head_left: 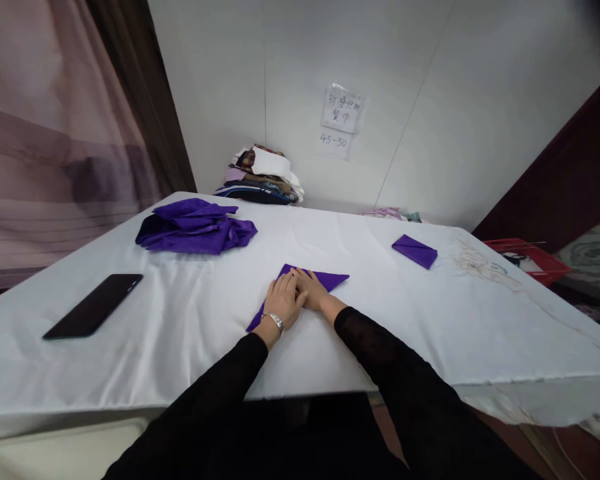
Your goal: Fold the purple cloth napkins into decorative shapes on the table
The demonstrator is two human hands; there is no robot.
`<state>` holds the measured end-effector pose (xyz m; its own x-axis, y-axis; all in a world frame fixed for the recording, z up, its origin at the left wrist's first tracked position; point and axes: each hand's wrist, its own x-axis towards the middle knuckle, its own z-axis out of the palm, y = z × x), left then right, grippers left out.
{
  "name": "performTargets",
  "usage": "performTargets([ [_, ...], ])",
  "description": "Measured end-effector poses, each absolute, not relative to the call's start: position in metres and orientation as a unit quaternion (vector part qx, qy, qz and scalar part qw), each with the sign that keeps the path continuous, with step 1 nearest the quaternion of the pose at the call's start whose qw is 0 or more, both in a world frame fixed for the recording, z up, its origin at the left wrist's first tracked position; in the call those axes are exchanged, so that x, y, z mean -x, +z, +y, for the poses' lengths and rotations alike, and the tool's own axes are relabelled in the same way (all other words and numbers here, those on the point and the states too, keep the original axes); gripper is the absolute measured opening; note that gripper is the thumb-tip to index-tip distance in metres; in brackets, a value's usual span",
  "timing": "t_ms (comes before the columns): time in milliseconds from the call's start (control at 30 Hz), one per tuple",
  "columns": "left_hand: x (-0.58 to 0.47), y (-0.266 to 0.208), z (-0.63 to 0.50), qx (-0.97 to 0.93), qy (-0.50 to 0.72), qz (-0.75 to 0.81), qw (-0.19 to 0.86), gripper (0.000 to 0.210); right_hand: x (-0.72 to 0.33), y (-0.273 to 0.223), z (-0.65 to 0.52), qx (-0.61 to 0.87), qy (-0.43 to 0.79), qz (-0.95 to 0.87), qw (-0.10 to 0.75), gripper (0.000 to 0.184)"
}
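While the left hand (284, 299) lies flat beside the right hand (311, 291), whose grip cannot be told, the purple cloth (332, 280) beneath both could skew if pressed unevenly.

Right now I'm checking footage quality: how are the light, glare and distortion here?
In the head view, light is soft and dim, with sheen on the white tablecloth; in the head view, the black sleeves look stretched toward the bottom edge, a blur darkens the top right corner, and the left hand looks fairly clear.
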<state>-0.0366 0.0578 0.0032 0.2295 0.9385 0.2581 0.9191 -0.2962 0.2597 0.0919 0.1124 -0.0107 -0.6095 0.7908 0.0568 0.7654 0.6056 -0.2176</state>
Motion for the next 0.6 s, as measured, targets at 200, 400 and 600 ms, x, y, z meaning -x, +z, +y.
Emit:
performTargets([
  [200,0.031,-0.018,0.073,-0.786,0.114,0.603,0.067,0.073,-0.092,-0.008,0.112,0.441,0.105,-0.889,0.071,0.053],
  [400,0.032,-0.022,0.071,-0.787,0.087,0.609,0.039,0.081,-0.111,-0.009,0.125,0.438,0.108,-0.89,0.064,0.056],
  [600,0.031,-0.021,0.069,-0.794,0.07,0.604,0.032,0.081,-0.144,-0.012,0.146,0.486,0.109,-0.865,0.063,0.065],
])
